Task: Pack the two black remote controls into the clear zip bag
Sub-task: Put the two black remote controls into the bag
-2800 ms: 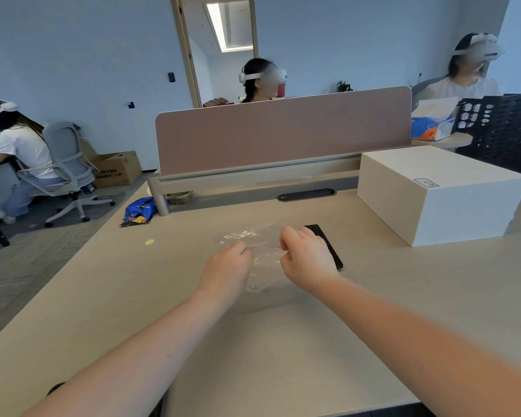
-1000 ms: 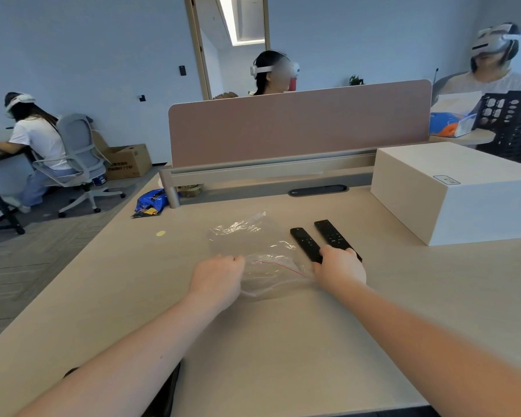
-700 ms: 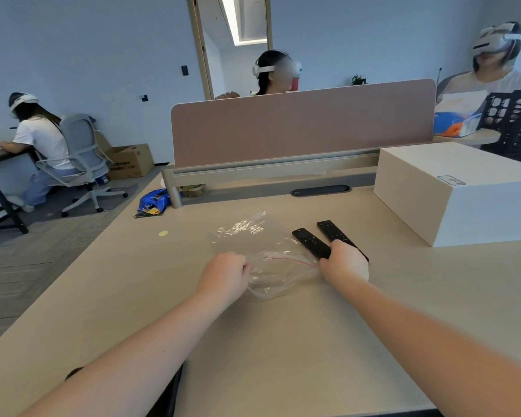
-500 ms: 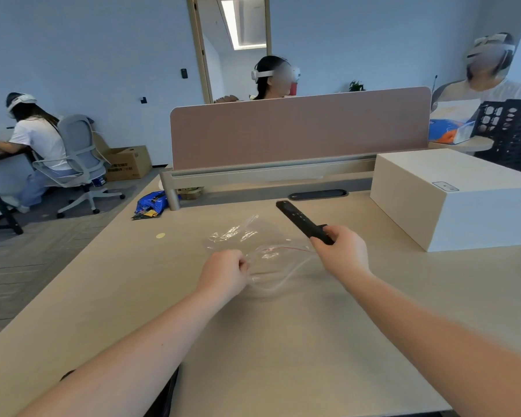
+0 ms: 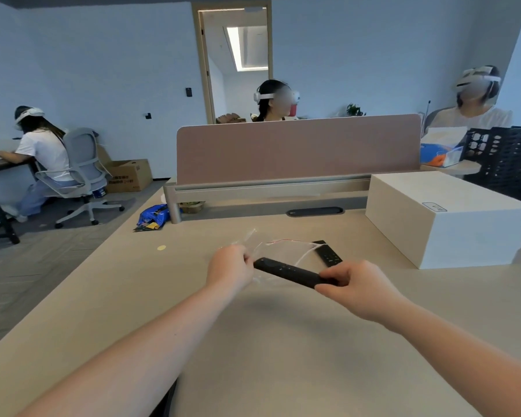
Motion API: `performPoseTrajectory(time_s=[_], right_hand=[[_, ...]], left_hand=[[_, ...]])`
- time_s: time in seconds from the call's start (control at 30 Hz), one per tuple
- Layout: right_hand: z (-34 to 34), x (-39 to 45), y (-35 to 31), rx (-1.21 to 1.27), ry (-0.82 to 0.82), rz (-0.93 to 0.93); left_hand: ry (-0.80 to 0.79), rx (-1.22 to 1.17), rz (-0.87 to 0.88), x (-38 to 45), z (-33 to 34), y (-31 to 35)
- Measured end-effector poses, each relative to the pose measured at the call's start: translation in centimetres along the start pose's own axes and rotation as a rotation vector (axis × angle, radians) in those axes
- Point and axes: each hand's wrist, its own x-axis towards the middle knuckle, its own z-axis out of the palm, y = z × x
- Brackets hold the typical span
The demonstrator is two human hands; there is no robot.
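Observation:
My left hand (image 5: 229,267) pinches one edge of the clear zip bag (image 5: 280,249), which has a red strip along its mouth and is lifted off the desk. A black remote control (image 5: 286,271) is gripped at its near end by my right hand (image 5: 355,285). It lies almost level, its far tip beside my left fingers at the bag's mouth. The second black remote control (image 5: 328,255) rests flat on the desk behind the bag, partly seen through the plastic.
A large white box (image 5: 445,218) stands on the beige desk (image 5: 283,341) at the right. A pink divider panel (image 5: 298,149) closes off the far edge. A blue snack wrapper (image 5: 152,216) lies at the far left. Other people sit beyond.
My right hand picked one remote up from the desk and swung it left and level, bringing its tip to the bag's mouth. My left hand raised the bag's edge.

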Motion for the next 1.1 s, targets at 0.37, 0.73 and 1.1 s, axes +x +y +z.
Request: performPoseTrajectory(time_s=[0.37, 0.73, 1.1], right_hand=[[6.9, 3.5, -1.4, -0.273, 0.100, -0.010], [11.6, 8.4, -1.2, -0.250, 0.059, 0.063], [13.1, 9.5, 0.1, -0.113, 0.059, -0.050]], left_hand=[[-0.046, 0.089, 0.233, -2.4, 2.1, 1.3], [-0.118, 0.059, 0.248, -2.7, 3.0, 0.6], [-0.126, 0.043, 0.251, -1.9, 3.2, -1.2]])
